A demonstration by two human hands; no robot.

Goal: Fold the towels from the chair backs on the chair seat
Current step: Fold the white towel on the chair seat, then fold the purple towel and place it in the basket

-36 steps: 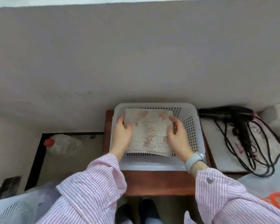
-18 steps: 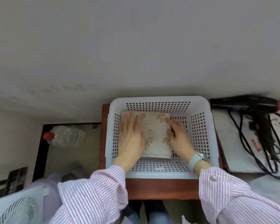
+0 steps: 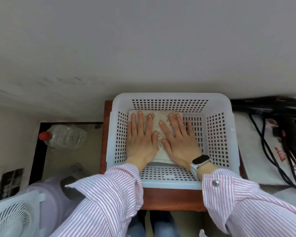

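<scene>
with the folded towel [image 3: 156,155] lying in the white basket [image 3: 229,144], left hand [image 3: 141,140] and right hand [image 3: 181,142] press flat on it. fingers spread, palms down, nothing pinched.

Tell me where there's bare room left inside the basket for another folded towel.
Inside the basket, bare floor shows right of the folded towel, up to the right wall. A narrower strip runs along the near wall. The left side is crowded: towel under left hand and right hand.
</scene>
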